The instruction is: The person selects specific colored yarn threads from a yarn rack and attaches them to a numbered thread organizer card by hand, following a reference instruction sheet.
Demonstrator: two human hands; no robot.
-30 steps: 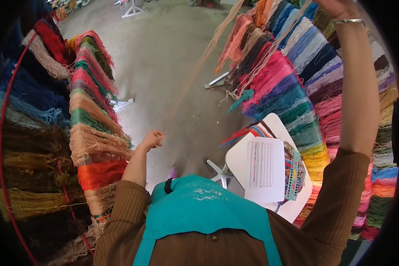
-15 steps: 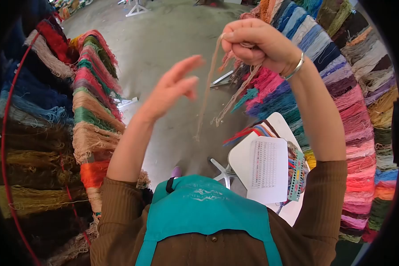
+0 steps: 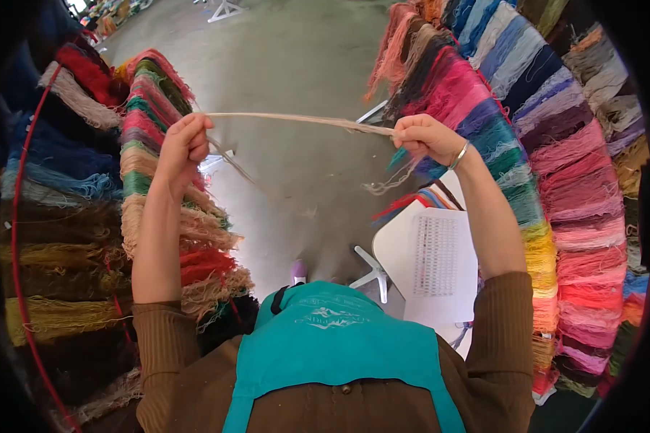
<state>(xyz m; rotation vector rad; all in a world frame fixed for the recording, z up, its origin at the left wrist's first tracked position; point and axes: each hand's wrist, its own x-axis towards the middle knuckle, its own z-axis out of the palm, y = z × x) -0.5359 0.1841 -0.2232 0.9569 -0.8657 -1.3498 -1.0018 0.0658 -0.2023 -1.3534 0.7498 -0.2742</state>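
Note:
A thin bundle of beige yarn (image 3: 296,117) is stretched almost level between my two hands, above the floor. My left hand (image 3: 185,144) is closed on one end, and a loose tail hangs below it. At the other end my right hand (image 3: 425,137), with a bracelet at the wrist, is closed round the yarn. Frayed strands dangle beneath that hand. Racks of coloured yarn hanks stand close beyond each hand.
Hanks of yarn hang on a left rack (image 3: 141,137) and a right rack (image 3: 570,180). A small white table (image 3: 390,245) at my right carries a printed sheet (image 3: 437,263) and coloured strands. Its white leg base (image 3: 372,274) stands on the grey floor.
My left hand has moved left and closed on the yarn's end. My right hand has come lower. The yarn, hanging down before, is now drawn out between them.

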